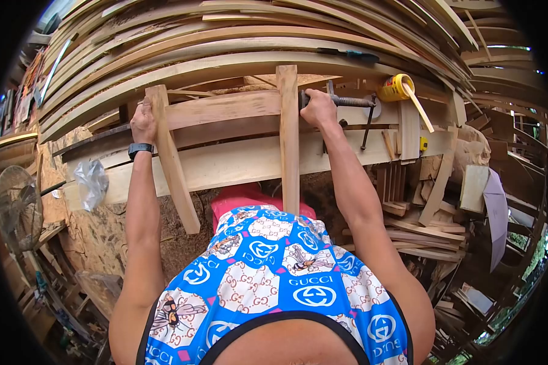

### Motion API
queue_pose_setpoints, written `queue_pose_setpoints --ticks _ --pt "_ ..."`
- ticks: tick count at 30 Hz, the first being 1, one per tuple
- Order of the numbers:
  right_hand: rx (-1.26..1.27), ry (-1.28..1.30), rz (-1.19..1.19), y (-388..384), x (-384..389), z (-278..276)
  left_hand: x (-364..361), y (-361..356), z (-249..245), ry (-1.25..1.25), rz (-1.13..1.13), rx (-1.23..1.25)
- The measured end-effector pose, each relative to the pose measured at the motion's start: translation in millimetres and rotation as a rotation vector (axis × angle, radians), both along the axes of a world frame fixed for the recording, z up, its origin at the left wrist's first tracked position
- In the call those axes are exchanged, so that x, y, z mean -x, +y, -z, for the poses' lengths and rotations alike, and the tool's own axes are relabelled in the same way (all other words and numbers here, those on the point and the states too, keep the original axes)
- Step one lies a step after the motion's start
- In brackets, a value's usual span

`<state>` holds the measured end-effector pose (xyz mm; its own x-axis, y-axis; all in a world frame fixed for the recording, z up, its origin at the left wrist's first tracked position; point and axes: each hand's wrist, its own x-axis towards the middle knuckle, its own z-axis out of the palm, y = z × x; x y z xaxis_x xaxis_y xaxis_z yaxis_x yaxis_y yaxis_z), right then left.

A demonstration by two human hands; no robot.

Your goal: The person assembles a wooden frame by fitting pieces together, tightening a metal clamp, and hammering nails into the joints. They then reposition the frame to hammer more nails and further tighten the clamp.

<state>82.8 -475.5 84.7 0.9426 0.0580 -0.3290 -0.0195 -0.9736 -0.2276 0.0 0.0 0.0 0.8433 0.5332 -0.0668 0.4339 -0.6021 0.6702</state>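
Observation:
A wooden frame of two legs joined by a crosspiece [225, 109] rests over the plank bench [225, 159]. My left hand [143, 125], with a dark watch at the wrist, is closed around the upper end of the left leg [175, 167]. Beside the top of the right leg [289, 140], my right hand [318, 109] has its fingers wrapped round the end of a metal clamp [353, 102], close to the leg. The clamp's threaded rod points right, towards a T-shaped handle. Both legs' lower ends reach past the bench edge towards my body.
Long boards [225, 45] are stacked behind the bench. A yellow glue pot [397, 88] with a wooden stick and a yellow tape measure [423, 144] are at the right. A plastic bag [91, 184] lies left, near a fan [18, 207]. Wood offcuts [426, 237] pile up at right.

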Motion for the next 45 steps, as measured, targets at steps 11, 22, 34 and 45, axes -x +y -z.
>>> queue_pose_setpoints --ticks 11,22,34,45 --pt "-0.086 -0.128 -0.022 -6.7 9.7 18.6 -6.1 -1.1 -4.7 0.12 -0.066 -0.005" --pt "-0.344 -0.287 0.209 17.8 68.8 -23.3 20.6 15.6 11.1 -0.228 0.12 0.062" --pt "-0.341 -0.008 0.271 40.5 139.0 37.7 35.3 21.2 -16.0 -0.221 0.138 0.729" --pt "-0.341 -0.033 0.374 47.5 159.7 46.7 28.7 10.3 14.1 -0.307 0.105 0.322"
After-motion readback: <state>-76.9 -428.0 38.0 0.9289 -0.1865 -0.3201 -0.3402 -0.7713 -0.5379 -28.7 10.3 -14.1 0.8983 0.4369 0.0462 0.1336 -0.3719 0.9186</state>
